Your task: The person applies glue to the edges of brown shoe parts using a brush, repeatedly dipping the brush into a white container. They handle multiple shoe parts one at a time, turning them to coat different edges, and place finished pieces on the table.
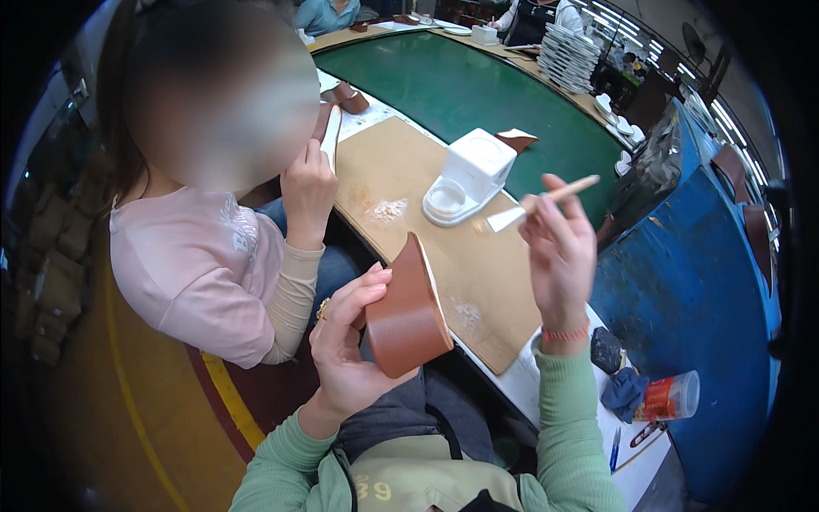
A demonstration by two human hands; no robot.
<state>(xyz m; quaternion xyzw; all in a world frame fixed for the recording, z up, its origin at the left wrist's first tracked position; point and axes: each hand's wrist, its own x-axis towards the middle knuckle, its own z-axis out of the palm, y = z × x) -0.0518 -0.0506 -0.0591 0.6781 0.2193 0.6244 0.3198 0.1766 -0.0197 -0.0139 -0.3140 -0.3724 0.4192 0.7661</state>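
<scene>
My left hand (pixel 350 341) grips a brown wedge heel piece (pixel 409 316) with a pale edge, held up in front of my lap near the table. Its narrow pointed end is up, its broad end down. A flat brush (pixel 509 218) with a pale wooden handle is pinched in the fingers of my right hand (pixel 563 239), its bristles angled down to the left over the brown board. Close to the bristle tip stands a white glue dispenser (pixel 483 156) with a round cup at its front. The brush touches neither the heel piece nor the cup.
The brown board (pixel 384 162) bears pale crumbs. Beyond it runs a green belt (pixel 401 64) with a brown piece. At left a co-worker in a pink shirt (pixel 213 282) holds another piece. A blue machine panel (pixel 691 324), dark cloth (pixel 625 392) and clear plastic jar (pixel 674 397) lie right.
</scene>
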